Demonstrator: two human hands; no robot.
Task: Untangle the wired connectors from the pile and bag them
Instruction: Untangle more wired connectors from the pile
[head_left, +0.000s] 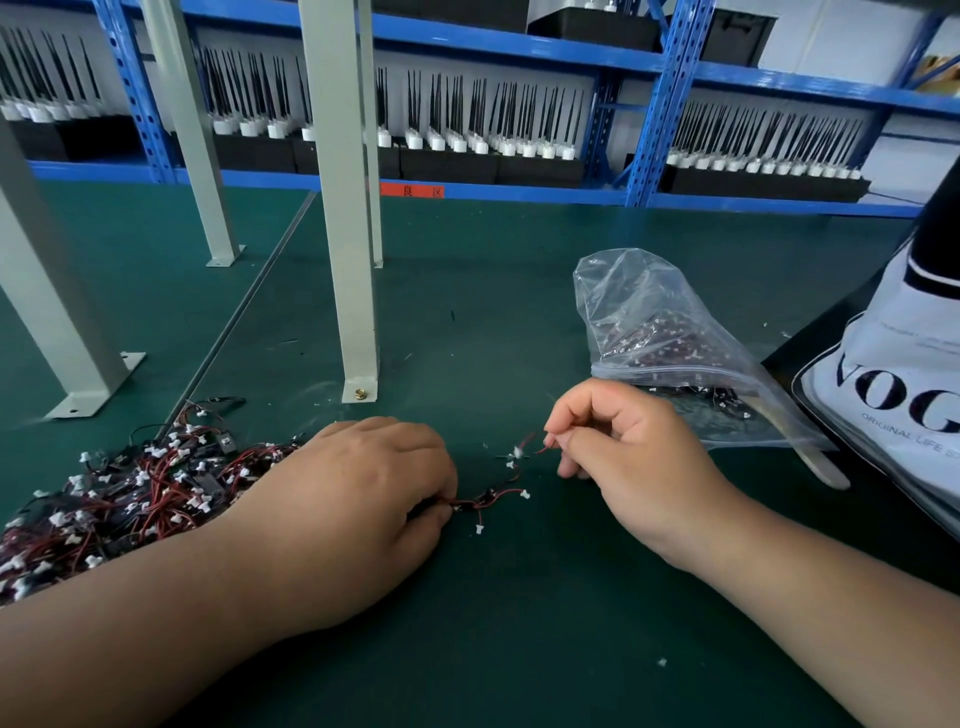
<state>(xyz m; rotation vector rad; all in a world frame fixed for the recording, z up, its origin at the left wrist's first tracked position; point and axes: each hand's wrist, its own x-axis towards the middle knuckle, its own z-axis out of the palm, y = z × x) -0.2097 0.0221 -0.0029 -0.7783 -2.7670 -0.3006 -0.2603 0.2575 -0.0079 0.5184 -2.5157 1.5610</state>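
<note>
The left hand (358, 504) is lying knuckles-up on the green desk (519, 649), its fingers curled and pinching one end of a small tangle of wired connectors (491, 498). The tangle of red and black wires with white plugs is trailing out from the left hand's fingertips toward the right hand (623, 457). The right hand is hovering just above the desk, its thumb and forefinger gripping a thin red wire at the far end of that tangle, while its other fingers are curling in loosely.

The big pile of connectors (119, 493) is sitting just beyond and outside the left hand, touching its wrist side. The clear plastic bag (665, 332) is lying just behind the right hand, its mouth facing that hand, with bagged connectors showing inside. A white printed tote (893, 374) is lying further out past the right hand. A grey metal post (348, 208) is standing beyond the left hand.
</note>
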